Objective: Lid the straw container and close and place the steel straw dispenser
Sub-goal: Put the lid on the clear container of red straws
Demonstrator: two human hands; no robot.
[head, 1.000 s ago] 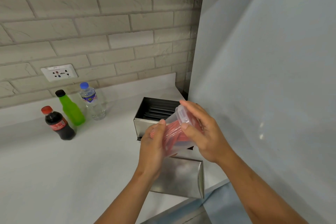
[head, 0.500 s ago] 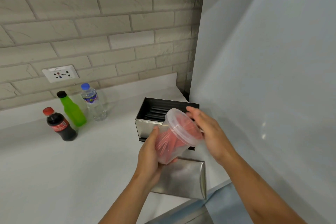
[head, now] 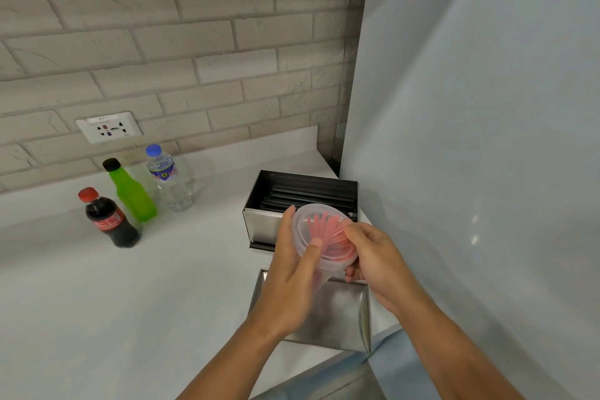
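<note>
A clear plastic straw container (head: 324,234) full of red straws is held above the counter, with its clear lid sitting on its mouth and facing me. My left hand (head: 292,276) grips the container's side, thumb pressed on the lid. My right hand (head: 373,256) holds the lid's right rim. Behind them stands the open steel straw dispenser (head: 259,221), with black straws lying inside. Its flat steel lid (head: 344,318) lies on the counter just below my hands.
A cola bottle (head: 108,221), a green bottle (head: 131,193) and a water bottle (head: 168,178) stand at the back left of the white counter (head: 130,302). A grey wall panel (head: 470,140) rises on the right. A brick wall with a socket (head: 108,127) is behind.
The container has been turned so its lidded mouth faces me. My left thumb has moved onto the lid and my right hand has shifted to the lid's right rim.
</note>
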